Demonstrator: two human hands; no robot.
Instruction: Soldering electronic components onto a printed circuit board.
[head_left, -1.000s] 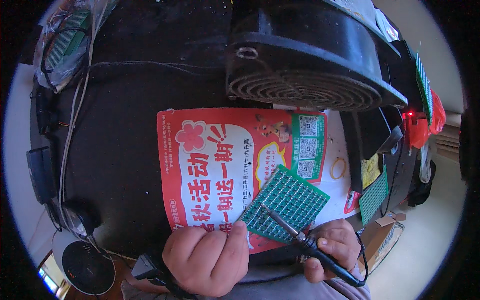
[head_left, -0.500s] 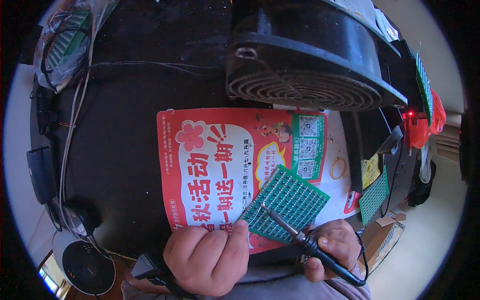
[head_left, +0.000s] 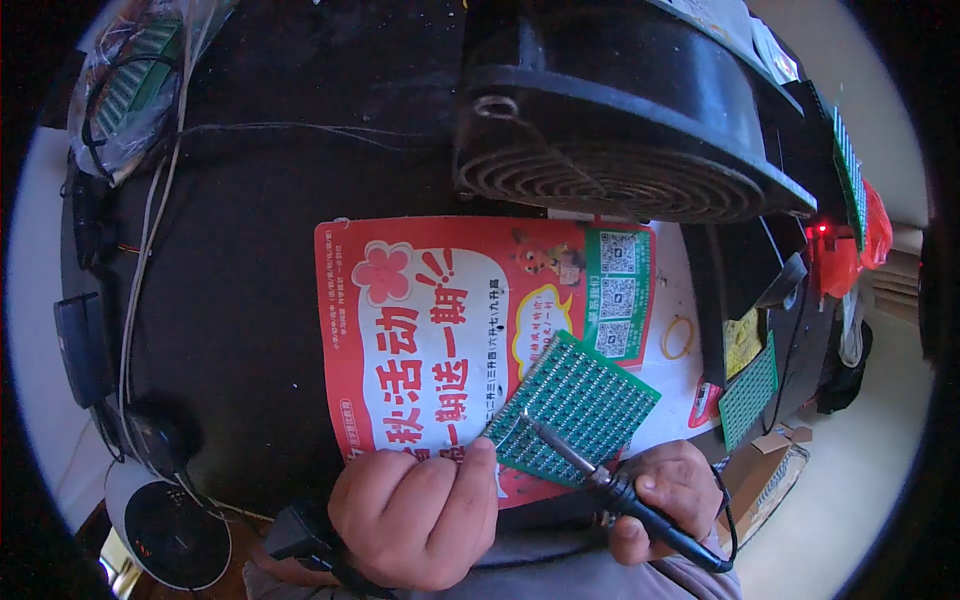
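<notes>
My left hand (head_left: pixel 420 515) is curling its fingers closed at the near corner of the green perforated circuit board (head_left: pixel 580 405), which is lying on the red flyer (head_left: pixel 440 330) on the dark table (head_left: pixel 250 260). My right hand (head_left: pixel 670 490) is gripping the black soldering iron (head_left: pixel 610 485), its tip touching the board's near left edge. A black fan housing (head_left: pixel 620 130) is standing beyond the flyer.

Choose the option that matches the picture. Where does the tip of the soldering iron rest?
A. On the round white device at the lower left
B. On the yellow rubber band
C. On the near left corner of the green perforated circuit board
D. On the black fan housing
C: the right hand holds the soldering iron, whose tip meets the near left corner of the green perforated circuit board, beside the left hand.
</notes>
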